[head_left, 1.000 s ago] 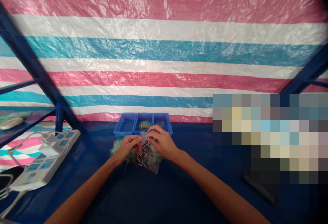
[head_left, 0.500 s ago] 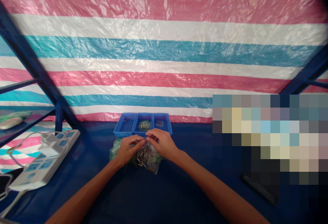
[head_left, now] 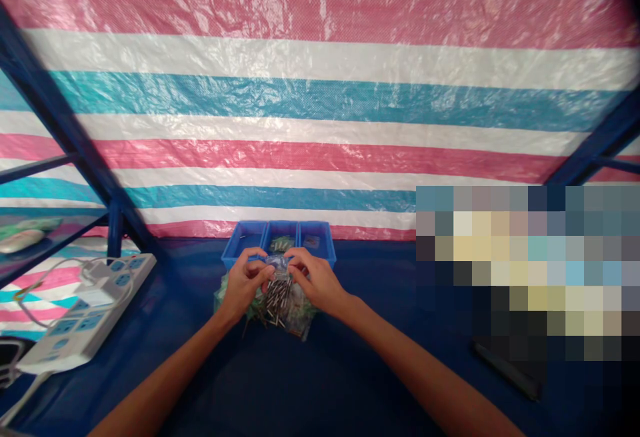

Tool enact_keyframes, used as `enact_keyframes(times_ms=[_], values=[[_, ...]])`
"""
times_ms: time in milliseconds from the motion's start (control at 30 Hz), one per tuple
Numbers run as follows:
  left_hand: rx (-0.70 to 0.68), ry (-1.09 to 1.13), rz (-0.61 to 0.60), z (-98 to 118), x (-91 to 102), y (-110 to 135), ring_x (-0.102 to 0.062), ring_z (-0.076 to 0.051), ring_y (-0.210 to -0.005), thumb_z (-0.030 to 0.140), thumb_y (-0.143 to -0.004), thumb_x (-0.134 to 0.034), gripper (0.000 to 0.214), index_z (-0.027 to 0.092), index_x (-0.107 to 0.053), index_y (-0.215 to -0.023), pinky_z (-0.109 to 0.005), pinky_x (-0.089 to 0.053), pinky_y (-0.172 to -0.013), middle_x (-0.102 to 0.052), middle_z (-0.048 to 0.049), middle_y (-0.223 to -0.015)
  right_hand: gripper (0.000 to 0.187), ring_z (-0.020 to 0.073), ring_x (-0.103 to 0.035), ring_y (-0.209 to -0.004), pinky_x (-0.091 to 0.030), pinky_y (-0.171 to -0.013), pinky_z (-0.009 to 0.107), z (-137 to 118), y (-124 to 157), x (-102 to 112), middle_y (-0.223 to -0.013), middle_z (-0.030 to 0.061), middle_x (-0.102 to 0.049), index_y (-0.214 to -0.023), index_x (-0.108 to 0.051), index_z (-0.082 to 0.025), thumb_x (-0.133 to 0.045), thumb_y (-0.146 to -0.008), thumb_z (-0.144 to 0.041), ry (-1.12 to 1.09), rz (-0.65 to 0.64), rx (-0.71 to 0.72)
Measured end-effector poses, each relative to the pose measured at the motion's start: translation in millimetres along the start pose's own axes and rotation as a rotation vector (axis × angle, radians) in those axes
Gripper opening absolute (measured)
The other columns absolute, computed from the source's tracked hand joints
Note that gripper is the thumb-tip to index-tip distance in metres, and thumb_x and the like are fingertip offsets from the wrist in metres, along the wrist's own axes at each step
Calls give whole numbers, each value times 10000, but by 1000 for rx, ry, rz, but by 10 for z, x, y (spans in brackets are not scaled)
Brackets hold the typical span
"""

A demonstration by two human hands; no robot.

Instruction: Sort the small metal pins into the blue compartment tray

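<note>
Between my hands is a small clear plastic bag (head_left: 277, 264), pinched at its left side by my left hand (head_left: 246, 284) and at its right side by my right hand (head_left: 315, 278). Both hands are closed, fingertips bent toward each other. Below the bag lies a loose heap of thin metal pins (head_left: 278, 302), silvery and dark. Greenish plastic bags (head_left: 223, 290) show beside my left wrist, partly covered by it. More clear plastic bags (head_left: 299, 320) lie under and in front of my right hand.
Just behind my hands stand three joined blue bins (head_left: 245, 240); the middle one holds small greenish packets (head_left: 283, 244). A white power strip (head_left: 95, 317) with cables lies at left. At right is a long black object (head_left: 507, 369). A striped tarp (head_left: 320, 104) hangs behind.
My hands have moved slightly apart, my left one to the left. The clear bag now shows spread between the fingers, where before the fingertips were close together.
</note>
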State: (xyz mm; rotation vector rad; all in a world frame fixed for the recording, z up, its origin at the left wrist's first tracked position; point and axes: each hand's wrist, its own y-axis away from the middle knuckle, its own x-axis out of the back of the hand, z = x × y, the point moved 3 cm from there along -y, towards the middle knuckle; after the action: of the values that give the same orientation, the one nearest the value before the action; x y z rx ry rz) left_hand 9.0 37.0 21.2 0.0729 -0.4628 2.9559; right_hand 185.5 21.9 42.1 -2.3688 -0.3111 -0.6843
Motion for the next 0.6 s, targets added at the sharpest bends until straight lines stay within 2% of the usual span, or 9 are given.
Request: enact_keyframes(times_ms=[133,267,433,600], values=[[-7,23,4,19,2,-12,-504,-81,-408,323,-775,-680,372,194,-438,-1026,-175,-379,-436,-622,54,-582,270,151,-597,-825,-473,-729,248,-61,10,-1,-1002,45,-619,-1079,-592,-209,-463,-867,-103,73,-68,98],[-9,27,27,34,15,-20,-521,-85,-415,337,-782,-670,343,186,-469,-1016,-189,-410,-467,-623,50,-576,322,143,-576,-793,-465,-709,241,-82,17,-10,-1038,51,-586,-1108,-584,-218,-524,-823,-80,141,-115,128],[-16,13,-14,-3,36,-24,-538,-90,-442,329,-766,-683,307,162,-543,-982,-199,-435,-483,-626,34,-600,96,141,-557,-760,-433,-706,239,-19,5,-19,-903,33,-589,-949,-616,-202,-535,-906,-231,214,-58,110],[-65,-86,-48,-76,61,-32,-590,-132,-624,342,-721,-724,304,152,-657,-948,-221,-489,-512,-633,-37,-805,127,143,-543,-765,-410,-708,242,-1,-2,22,-851,28,-562,-896,-596,-192,-486,-936,-242,235,37,66]])
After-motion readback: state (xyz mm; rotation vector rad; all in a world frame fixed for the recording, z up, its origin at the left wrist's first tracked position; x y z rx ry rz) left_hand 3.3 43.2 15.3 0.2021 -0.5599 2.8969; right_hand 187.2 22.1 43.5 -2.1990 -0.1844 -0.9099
